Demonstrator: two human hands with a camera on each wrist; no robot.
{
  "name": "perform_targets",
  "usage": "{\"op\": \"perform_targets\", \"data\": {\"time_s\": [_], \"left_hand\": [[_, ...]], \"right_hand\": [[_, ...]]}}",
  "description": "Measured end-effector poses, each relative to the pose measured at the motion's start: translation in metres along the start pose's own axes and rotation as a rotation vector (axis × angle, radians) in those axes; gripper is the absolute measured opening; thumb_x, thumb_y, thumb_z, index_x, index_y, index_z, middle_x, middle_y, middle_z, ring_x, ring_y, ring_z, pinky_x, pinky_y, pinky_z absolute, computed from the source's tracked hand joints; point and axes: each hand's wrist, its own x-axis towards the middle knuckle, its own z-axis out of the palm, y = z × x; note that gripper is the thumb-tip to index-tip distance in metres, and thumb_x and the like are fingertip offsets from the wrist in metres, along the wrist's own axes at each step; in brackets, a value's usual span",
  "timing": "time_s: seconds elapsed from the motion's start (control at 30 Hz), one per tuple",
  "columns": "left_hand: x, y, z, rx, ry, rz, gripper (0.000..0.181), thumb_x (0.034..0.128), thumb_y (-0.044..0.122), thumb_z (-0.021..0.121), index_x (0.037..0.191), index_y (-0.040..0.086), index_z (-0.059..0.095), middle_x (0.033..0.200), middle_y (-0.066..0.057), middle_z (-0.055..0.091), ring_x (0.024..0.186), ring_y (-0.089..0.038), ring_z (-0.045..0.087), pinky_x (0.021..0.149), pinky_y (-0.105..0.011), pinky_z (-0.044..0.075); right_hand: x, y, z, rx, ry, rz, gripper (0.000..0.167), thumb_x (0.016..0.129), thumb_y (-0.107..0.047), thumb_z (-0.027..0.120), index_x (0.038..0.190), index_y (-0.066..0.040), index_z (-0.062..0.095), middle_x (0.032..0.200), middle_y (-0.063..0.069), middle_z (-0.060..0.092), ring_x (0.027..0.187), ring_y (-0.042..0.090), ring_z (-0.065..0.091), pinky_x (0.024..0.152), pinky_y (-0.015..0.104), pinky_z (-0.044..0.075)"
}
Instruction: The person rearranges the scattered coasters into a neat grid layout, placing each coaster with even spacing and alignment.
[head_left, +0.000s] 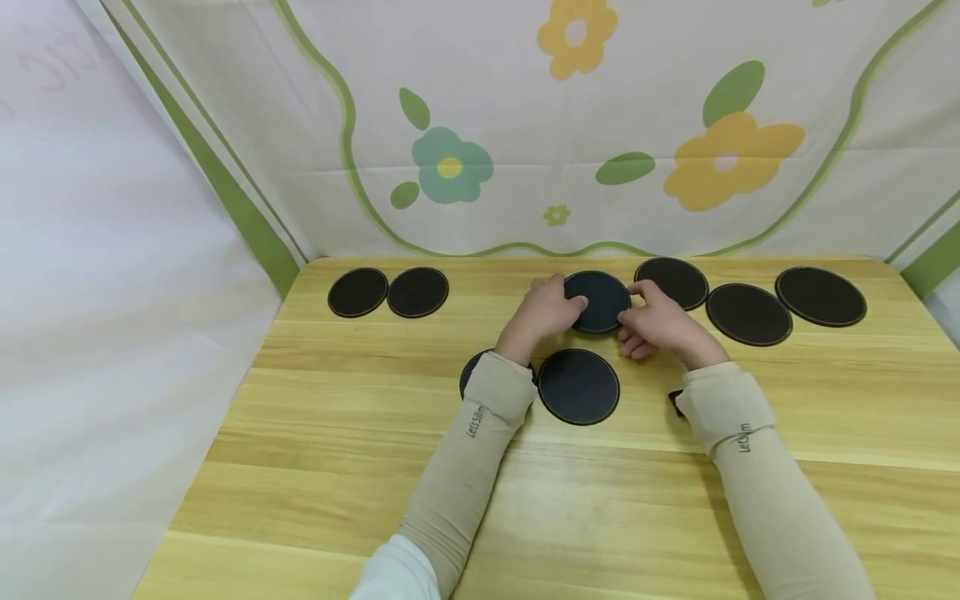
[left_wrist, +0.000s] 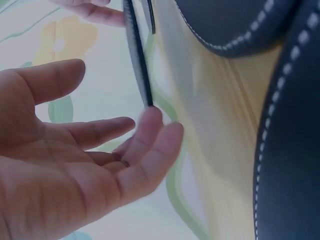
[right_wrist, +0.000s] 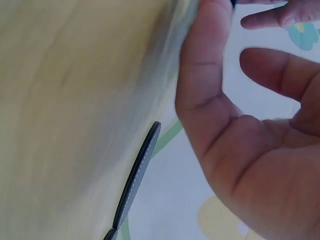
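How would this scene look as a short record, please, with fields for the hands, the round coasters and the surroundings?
Surface: wood-grain table
Backdrop: white floral cloth
Held coaster: round, dark, raised off the table
Left hand: fingers at the held coaster's left edge
Right hand: fingers at its right edge
Far left: two coasters
Far right: three coasters
Nearer: two coasters, one partly hidden by the left sleeve
Unclear: small dark object, partly behind the right sleeve
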Motion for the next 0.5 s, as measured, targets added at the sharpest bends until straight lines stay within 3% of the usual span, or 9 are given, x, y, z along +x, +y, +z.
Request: {"op": "perform_targets", "data": {"time_s": [0.17, 0.23, 0.3, 0.37, 0.43, 0.5], "left_hand": [[0.001, 0.001, -0.001, -0.056, 0.013, 0.046, 0.06, 0.1065, 0.03, 0.053, 0.157, 0.004, 0.035, 0.155, -0.02, 0.035, 0.142, -0.031, 0.037, 0.11, -0.042, 0.038], [0.0, 0.002, -0.002, -0.069, 0.033, 0.074, 0.053, 0.1065, 0.026, 0.053, 0.15, -0.002, 0.043, 0.15, -0.022, 0.04, 0.14, -0.03, 0.038, 0.107, -0.039, 0.04], [-0.001, 0.003, -0.004, -0.091, 0.058, 0.112, 0.04, 0.1058, 0.019, 0.055, 0.134, -0.009, 0.055, 0.129, -0.024, 0.054, 0.12, -0.029, 0.053, 0.092, -0.033, 0.046], [-0.001, 0.003, -0.006, -0.119, 0.083, 0.16, 0.026, 0.1042, 0.012, 0.056, 0.117, -0.01, 0.062, 0.097, -0.019, 0.06, 0.09, -0.025, 0.058, 0.073, -0.028, 0.045], [-0.002, 0.003, -0.007, -0.167, 0.098, 0.191, 0.016, 0.1019, 0.005, 0.058, 0.109, -0.007, 0.066, 0.072, -0.011, 0.052, 0.062, -0.02, 0.047, 0.06, -0.027, 0.036], [-0.002, 0.003, -0.008, -0.229, 0.096, 0.198, 0.024, 0.1003, 0.002, 0.059, 0.123, -0.002, 0.066, 0.066, -0.003, 0.052, 0.05, -0.015, 0.04, 0.054, -0.025, 0.034]], "right_hand": [[-0.002, -0.002, -0.005, 0.073, 0.044, -0.033, 0.068, 0.106, -0.01, 0.046, 0.157, 0.002, 0.003, 0.09, 0.023, 0.066, 0.065, 0.027, 0.07, 0.063, 0.04, 0.06], [-0.004, -0.003, -0.008, 0.101, 0.05, -0.043, 0.066, 0.106, -0.008, 0.046, 0.156, 0.002, 0.004, 0.088, 0.021, 0.066, 0.064, 0.025, 0.069, 0.062, 0.038, 0.06], [-0.006, -0.003, -0.01, 0.123, 0.048, -0.053, 0.065, 0.106, -0.007, 0.046, 0.156, 0.002, 0.005, 0.087, 0.02, 0.065, 0.063, 0.024, 0.069, 0.063, 0.038, 0.06], [-0.009, -0.004, -0.013, 0.134, 0.048, -0.068, 0.064, 0.106, -0.006, 0.045, 0.156, 0.002, 0.006, 0.087, 0.02, 0.064, 0.063, 0.023, 0.068, 0.063, 0.037, 0.059], [-0.012, -0.004, -0.017, 0.146, 0.042, -0.086, 0.063, 0.106, -0.006, 0.046, 0.156, 0.001, 0.007, 0.088, 0.019, 0.064, 0.064, 0.023, 0.067, 0.063, 0.037, 0.059], [-0.014, -0.004, -0.02, 0.16, 0.032, -0.102, 0.064, 0.106, -0.007, 0.046, 0.157, -0.001, 0.008, 0.087, 0.018, 0.064, 0.064, 0.023, 0.067, 0.064, 0.037, 0.059]]}}
